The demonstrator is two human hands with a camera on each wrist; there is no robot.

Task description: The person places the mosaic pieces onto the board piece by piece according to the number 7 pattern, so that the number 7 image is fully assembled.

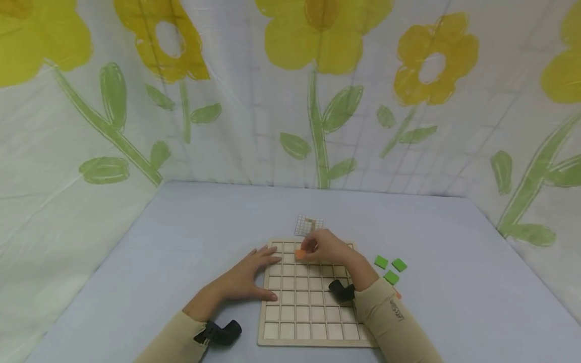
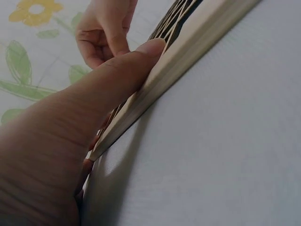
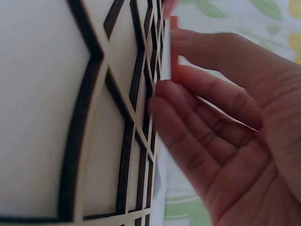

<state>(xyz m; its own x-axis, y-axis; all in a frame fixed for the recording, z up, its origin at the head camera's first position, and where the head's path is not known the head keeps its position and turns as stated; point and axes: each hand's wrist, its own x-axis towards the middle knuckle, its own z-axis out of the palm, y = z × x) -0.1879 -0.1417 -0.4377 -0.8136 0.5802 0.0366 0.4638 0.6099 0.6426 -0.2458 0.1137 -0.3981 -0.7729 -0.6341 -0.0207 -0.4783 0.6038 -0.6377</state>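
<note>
An orange square tile (image 1: 299,254) is pinched between the thumb and fingers of my right hand (image 1: 330,247), over the upper part of a wooden grid board (image 1: 288,299). In the right wrist view that tile (image 3: 174,61) stands edge-on beside the fingertips, just off the grid's face. My left hand (image 1: 245,276) rests along the board's left edge with its fingers spread. Its thumb (image 2: 136,56) lies on the frame in the left wrist view, while the other fingers are mostly hidden there. The right hand covers some of the board's upper right cells.
Several loose tiles lie right of the board: green ones (image 1: 381,261) and an orange one (image 1: 397,293) partly behind the right sleeve. Beyond the board's far edge sits a small card with a grid pattern (image 1: 301,227). A flowered curtain (image 1: 236,101) hangs behind the table.
</note>
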